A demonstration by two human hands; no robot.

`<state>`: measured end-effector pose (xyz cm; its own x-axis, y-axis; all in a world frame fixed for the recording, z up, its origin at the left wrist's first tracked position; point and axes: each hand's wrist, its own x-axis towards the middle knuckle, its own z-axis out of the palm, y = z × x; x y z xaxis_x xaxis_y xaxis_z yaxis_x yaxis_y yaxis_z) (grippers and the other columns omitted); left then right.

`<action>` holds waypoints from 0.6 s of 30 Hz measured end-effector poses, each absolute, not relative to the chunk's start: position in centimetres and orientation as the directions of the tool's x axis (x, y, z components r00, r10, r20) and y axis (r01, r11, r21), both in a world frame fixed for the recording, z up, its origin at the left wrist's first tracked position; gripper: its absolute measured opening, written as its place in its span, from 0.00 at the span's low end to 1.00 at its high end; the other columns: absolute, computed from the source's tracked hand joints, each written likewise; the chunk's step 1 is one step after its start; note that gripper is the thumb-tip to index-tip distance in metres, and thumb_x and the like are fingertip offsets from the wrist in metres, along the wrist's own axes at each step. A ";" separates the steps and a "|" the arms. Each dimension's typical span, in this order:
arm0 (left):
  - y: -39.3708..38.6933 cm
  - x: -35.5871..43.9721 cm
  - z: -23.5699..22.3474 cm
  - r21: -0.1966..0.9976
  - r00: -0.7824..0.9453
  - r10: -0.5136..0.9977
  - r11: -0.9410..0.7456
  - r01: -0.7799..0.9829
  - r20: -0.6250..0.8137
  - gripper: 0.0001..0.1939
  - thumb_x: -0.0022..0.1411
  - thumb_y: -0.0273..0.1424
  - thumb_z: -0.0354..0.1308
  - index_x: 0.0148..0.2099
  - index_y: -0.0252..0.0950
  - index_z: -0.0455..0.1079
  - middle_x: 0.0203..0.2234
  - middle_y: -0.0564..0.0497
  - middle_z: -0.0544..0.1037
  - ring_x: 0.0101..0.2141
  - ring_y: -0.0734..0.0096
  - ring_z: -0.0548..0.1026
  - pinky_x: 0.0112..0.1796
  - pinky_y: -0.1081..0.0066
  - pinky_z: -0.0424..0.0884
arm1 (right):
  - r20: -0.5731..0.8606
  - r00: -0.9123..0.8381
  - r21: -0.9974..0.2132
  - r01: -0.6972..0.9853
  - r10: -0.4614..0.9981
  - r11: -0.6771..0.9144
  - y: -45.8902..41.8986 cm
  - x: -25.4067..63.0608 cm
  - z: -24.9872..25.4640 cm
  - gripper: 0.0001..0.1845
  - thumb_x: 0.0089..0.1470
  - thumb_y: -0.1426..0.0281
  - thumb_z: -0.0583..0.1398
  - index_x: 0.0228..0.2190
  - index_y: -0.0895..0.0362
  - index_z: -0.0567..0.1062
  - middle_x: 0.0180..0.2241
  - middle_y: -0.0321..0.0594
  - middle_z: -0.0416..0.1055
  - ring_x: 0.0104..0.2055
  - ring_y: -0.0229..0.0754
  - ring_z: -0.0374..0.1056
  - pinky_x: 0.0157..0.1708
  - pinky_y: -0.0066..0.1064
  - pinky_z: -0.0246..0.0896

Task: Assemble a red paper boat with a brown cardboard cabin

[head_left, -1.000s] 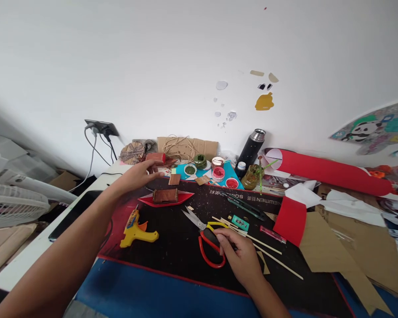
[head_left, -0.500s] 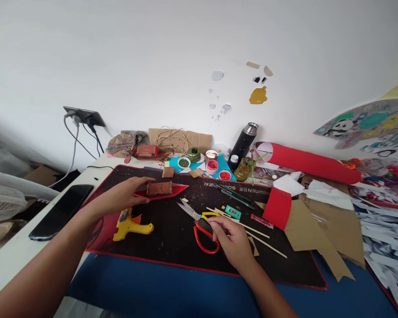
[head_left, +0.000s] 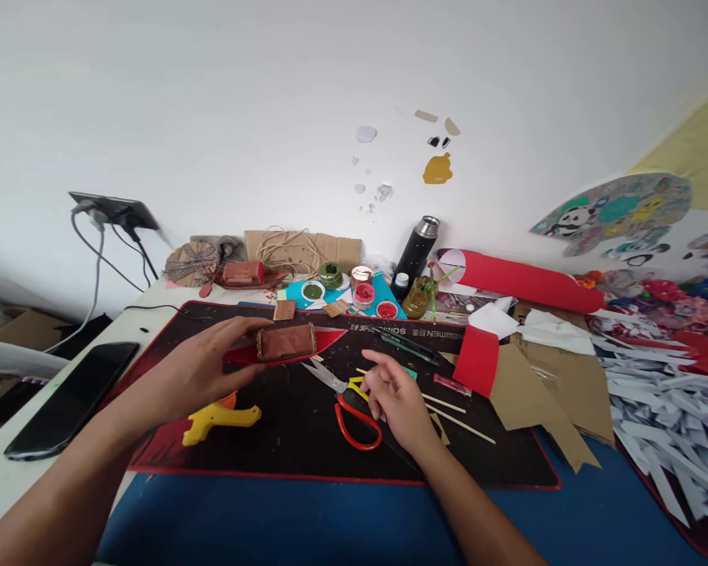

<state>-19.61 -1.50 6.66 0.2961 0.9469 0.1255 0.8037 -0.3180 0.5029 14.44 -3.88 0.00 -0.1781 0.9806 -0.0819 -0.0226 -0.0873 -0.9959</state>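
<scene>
My left hand point(head_left: 224, 365) grips the left end of a small red model boat point(head_left: 327, 338), thumb on the near side and fingers on the far side. A brown rolled cabin point(head_left: 286, 343) with rope-like edging sits on the boat. My right hand point(head_left: 392, 397) hovers over the scissors, index finger stretched out and the others loosely curled, holding nothing that I can see. The scissors point(head_left: 359, 424), with red and yellow handles, lie on the black mat with blades parted. Below my left hand lies a yellow glue gun point(head_left: 221, 420), its nozzle hidden.
Open paint pots point(head_left: 363, 294) stand on blue paper at the back, beside a black flask point(head_left: 418, 248). Thin sticks point(head_left: 460, 424), a green cutter point(head_left: 410, 347) and cardboard point(head_left: 516, 385) lie to the right. A phone point(head_left: 68, 401) rests at the left.
My left hand has come down to the model boat and taken hold of its left end. My right hand has let go of the scissors' handle and lifted. The view has shifted right.
</scene>
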 end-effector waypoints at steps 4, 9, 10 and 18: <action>-2.5 -17.4 7.3 0.509 0.366 0.921 -0.379 0.773 0.131 0.29 0.64 0.46 0.63 0.66 0.50 0.73 0.60 0.47 0.82 0.57 0.45 0.82 0.59 0.53 0.77 | -0.127 -0.178 -0.985 -0.095 0.976 -0.146 -3.1 14.3 0.3 0.35 0.63 0.43 0.64 0.58 0.55 0.75 0.31 0.34 0.74 0.18 0.32 0.62 0.17 0.26 0.54; -3.0 -15.3 7.6 0.545 0.410 0.904 -0.408 0.733 0.124 0.30 0.65 0.47 0.64 0.68 0.54 0.72 0.63 0.49 0.81 0.58 0.46 0.82 0.59 0.54 0.78 | -0.175 -0.206 -0.976 -0.094 0.963 -0.197 -2.9 14.3 -0.3 0.31 0.60 0.43 0.67 0.47 0.57 0.81 0.27 0.35 0.76 0.16 0.33 0.64 0.15 0.25 0.50; -3.0 -15.0 7.7 0.555 0.409 0.902 -0.413 0.722 0.139 0.31 0.66 0.47 0.64 0.69 0.54 0.71 0.63 0.49 0.81 0.58 0.46 0.81 0.59 0.54 0.77 | -0.186 -0.203 -0.972 -0.103 0.961 -0.210 -2.9 14.3 -0.4 0.30 0.59 0.43 0.67 0.46 0.57 0.81 0.26 0.35 0.76 0.15 0.33 0.65 0.15 0.25 0.50; -3.2 -14.0 8.4 0.793 0.311 0.936 -0.312 0.524 0.163 0.42 0.62 0.50 0.71 0.75 0.59 0.64 0.59 0.47 0.83 0.54 0.46 0.84 0.57 0.47 0.81 | -0.242 -0.083 -0.919 -0.300 0.967 -0.255 -2.4 14.4 -0.2 0.30 0.52 0.42 0.71 0.37 0.57 0.80 0.24 0.36 0.77 0.15 0.35 0.67 0.13 0.24 0.48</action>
<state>-14.03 -3.17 8.37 0.3112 0.9362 0.1634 0.5235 -0.3124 0.7926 14.43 -2.41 -0.15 -0.0826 0.9668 -0.2417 -0.3002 -0.2554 -0.9191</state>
